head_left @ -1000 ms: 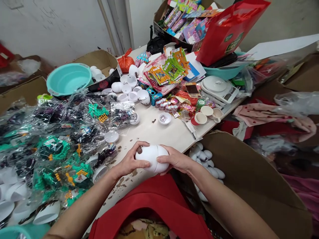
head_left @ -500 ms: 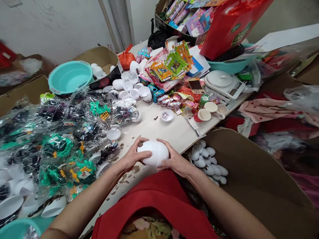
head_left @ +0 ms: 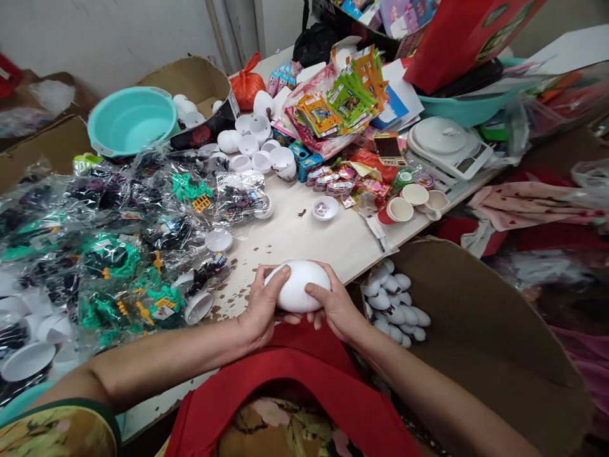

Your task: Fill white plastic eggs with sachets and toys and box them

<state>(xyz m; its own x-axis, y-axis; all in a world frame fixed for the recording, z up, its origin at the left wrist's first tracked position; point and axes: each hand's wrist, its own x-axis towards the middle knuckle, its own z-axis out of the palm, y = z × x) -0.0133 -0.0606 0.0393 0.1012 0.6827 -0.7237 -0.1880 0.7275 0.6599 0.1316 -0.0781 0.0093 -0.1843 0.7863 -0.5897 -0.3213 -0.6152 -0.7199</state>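
Observation:
A large white plastic egg [head_left: 301,287] lies on its side between my two hands, just above the near table edge. My left hand [head_left: 267,298] grips its left end, thumb on top and fingers curled beneath. On the other end, my right hand [head_left: 333,298] is closed, its thumb pressing the upper surface. Beyond them on the table sits a small white bowl-shaped shell [head_left: 325,208] with small items in it. To the left, clear bags of green and black plastic parts [head_left: 111,257] are heaped beside loose white egg halves [head_left: 198,307].
A cardboard box [head_left: 480,317] at the right holds several white eggs [head_left: 397,301]. A turquoise basin [head_left: 133,120] stands back left. Candy packets [head_left: 352,95], paper cups [head_left: 398,211] and a white scale [head_left: 447,143] occupy the far side of the table.
Both thumbs have moved up onto the egg's top, and the egg has turned in my hands. My left elbow has swung outward. The camera view has tilted slightly downward.

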